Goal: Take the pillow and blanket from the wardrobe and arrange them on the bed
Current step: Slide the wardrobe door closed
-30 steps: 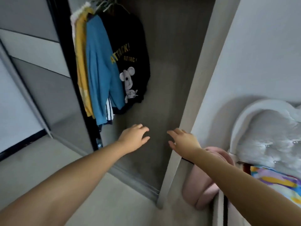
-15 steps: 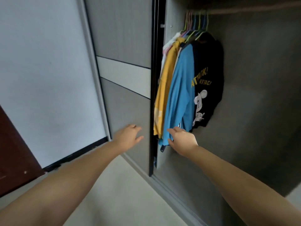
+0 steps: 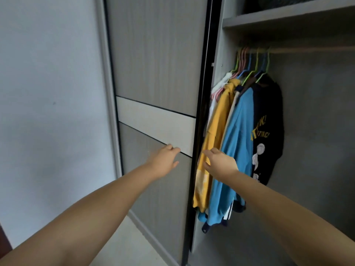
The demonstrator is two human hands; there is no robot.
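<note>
A grey wardrobe stands in front of me with its sliding door covering the left half and the right half open. My left hand reaches toward the door's pale band, fingers apart, holding nothing. My right hand is stretched out by the door's dark edge, in front of the hanging clothes, also empty with fingers spread. A dark bundle lies on the upper shelf, mostly cut off by the frame. No pillow, blanket or bed is plainly in view.
Yellow, blue and black tops hang from coloured hangers on a rail. A pale wall lies left of the wardrobe. The light floor shows below between my arms.
My view has swung left and upward, away from the bed and headboard, bringing the sliding door and top shelf into sight. Both hands stay outstretched and now sit by the door's edge.
</note>
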